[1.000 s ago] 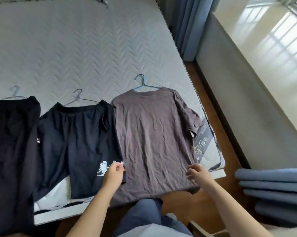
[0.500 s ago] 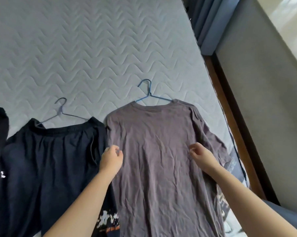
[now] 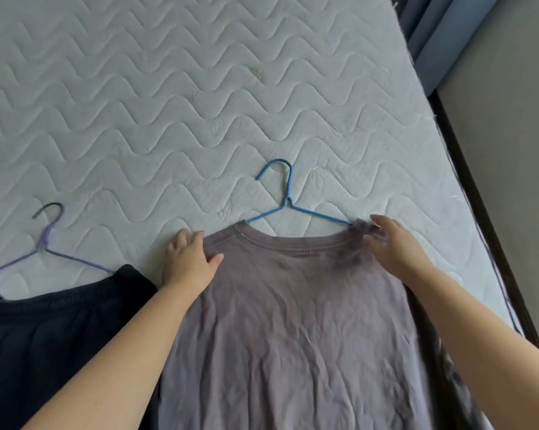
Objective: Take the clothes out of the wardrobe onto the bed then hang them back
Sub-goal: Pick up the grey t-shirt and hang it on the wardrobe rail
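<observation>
A grey-purple T-shirt (image 3: 293, 321) lies flat on the quilted white mattress (image 3: 169, 103), still on a blue wire hanger (image 3: 288, 193) whose hook points away from me. My left hand (image 3: 187, 262) grips the shirt's left shoulder, thumb on top of the fabric. My right hand (image 3: 395, 246) pinches the right shoulder where the hanger arm enters the cloth. To the left lie dark shorts (image 3: 60, 336) on a purple hanger (image 3: 46, 243). No wardrobe shows in this view.
The mattress's right edge meets a dark bed frame (image 3: 479, 197) beside a beige wall (image 3: 510, 119). A blue curtain (image 3: 442, 32) hangs at the top right. Bare mattress stretches beyond the hangers.
Both hands slid up from the shirt's hem, past its middle, to its shoulders. My view leaned forward and closer over the bed. The clothes lie where they were.
</observation>
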Motion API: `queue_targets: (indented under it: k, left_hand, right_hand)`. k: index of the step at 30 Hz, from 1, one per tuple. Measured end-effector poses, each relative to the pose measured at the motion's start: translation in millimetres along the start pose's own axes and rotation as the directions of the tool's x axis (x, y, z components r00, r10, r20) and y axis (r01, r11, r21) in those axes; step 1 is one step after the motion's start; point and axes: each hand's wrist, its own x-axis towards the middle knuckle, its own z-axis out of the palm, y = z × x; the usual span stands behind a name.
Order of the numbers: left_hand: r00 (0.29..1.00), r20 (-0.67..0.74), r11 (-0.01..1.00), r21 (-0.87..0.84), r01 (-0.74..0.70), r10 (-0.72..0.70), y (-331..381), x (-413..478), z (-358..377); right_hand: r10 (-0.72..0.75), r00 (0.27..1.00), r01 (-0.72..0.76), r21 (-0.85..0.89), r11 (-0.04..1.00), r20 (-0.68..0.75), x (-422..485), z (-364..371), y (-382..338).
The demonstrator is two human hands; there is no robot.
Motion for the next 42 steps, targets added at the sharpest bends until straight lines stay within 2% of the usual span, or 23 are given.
queue_targets:
  k: [2,5,8,11,14,18,21,25,31,36,42]
  left_hand:
    - [0.999,-0.046,1.0,0.011,0.023,-0.023,1.6,0.1,4.7]
    - [0.994,-0.097,0.996,-0.077,0.045,-0.052,-1.4,0.5,6.7]
    - [0.994,-0.083,0.993,-0.106,0.058,-0.067,-8.5,5.2,-1.5]
    - [0.997,-0.021,0.995,-0.067,0.077,-0.078,-4.8,-2.2,-14.1]
    - [0.998,0.027,0.991,-0.119,0.062,-0.059,6.8,-29.1,-29.8]
    - [0.998,0.04,0.977,-0.213,-0.03,0.039,21.7,-84.5,-58.7]
    - [0.989,0.008,0.967,-0.212,-0.144,0.149,29.8,-133.7,-84.0]
    - [0.974,0.004,0.941,-0.258,-0.218,0.227,35.7,-210.5,-109.1]
    - [0.956,-0.002,0.908,-0.315,-0.278,0.292,43.4,-331.1,-125.3]
    - [0.963,-0.027,0.897,-0.358,-0.259,0.267,45.4,-417.5,-116.2]
    - [0.984,-0.067,0.885,-0.429,-0.179,0.166,17.4,-496.8,-107.4]
  right_hand:
    - [0.027,1.0,-0.028,-0.07,0.997,-0.012,11.9,4.1,0.3]
    - [0.046,0.999,-0.047,-0.161,0.986,-0.014,17.7,9.0,0.4]
    - [0.049,0.998,-0.043,-0.191,0.981,0.026,11.8,8.9,2.3]
    - [0.016,1.0,-0.013,-0.157,0.987,0.02,-6.4,-2.3,5.6]
    - [-0.021,1.0,0.02,-0.076,0.997,-0.012,-35.9,-22.7,10.2]
    - [-0.012,0.999,0.012,0.017,1.0,-0.043,-88.3,-59.3,18.8]
    - [-0.064,0.995,0.071,0.086,0.994,-0.078,-138.6,-89.1,28.8]
    - [-0.114,0.988,0.127,0.133,0.983,-0.104,-206.5,-121.7,50.6]
    - [-0.008,0.988,0.028,0.129,0.991,-0.156,-300.6,-153.8,95.8]
    - [-0.007,0.984,0.028,0.114,0.993,-0.179,-372.9,-171.9,120.4]
    - [-0.11,0.977,0.137,0.144,0.98,-0.181,-440.7,-170.3,129.3]
